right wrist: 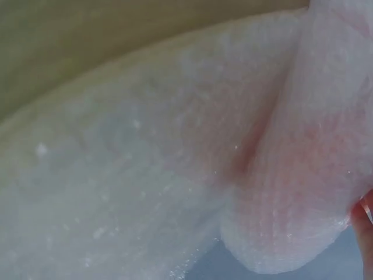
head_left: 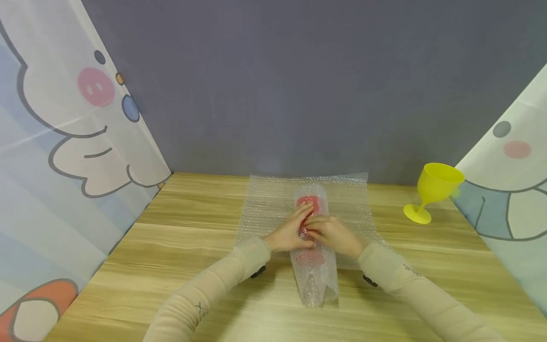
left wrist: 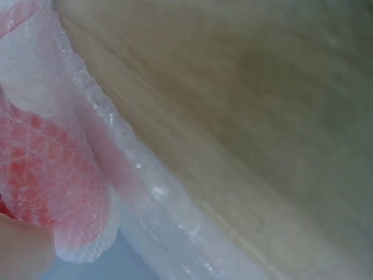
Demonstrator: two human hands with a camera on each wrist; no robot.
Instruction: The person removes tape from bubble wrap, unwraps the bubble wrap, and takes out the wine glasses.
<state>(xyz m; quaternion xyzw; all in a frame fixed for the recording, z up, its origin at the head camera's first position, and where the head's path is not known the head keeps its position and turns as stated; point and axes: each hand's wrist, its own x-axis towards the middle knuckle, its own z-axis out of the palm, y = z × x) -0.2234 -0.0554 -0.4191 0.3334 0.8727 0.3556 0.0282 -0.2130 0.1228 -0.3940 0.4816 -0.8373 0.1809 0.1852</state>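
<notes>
A red object (head_left: pixel 311 200) lies rolled inside bubble wrap (head_left: pixel 314 281), the long bundle pointing toward me in the head view. The layers blur its exact shape. My left hand (head_left: pixel 290 233) grips the roll from the left, its thumb near the front. From the right, my right hand (head_left: pixel 336 235) holds the roll's top with bent fingers, close to the left fingertips. In the left wrist view, red shows through the bubbles of the wrapped bundle (left wrist: pixel 52 175) above a fingertip. The right wrist view shows the bundle's rounded end (right wrist: pixel 285 198) beside a flat flap of film.
A flat bubble wrap sheet (head_left: pixel 348 199) spreads beneath and behind the roll to the table's back edge. At the back right of the wooden table (head_left: pixel 183 247) stands a yellow goblet (head_left: pixel 438 183). A grey panel rises behind, with cartoon-printed curtains at both sides.
</notes>
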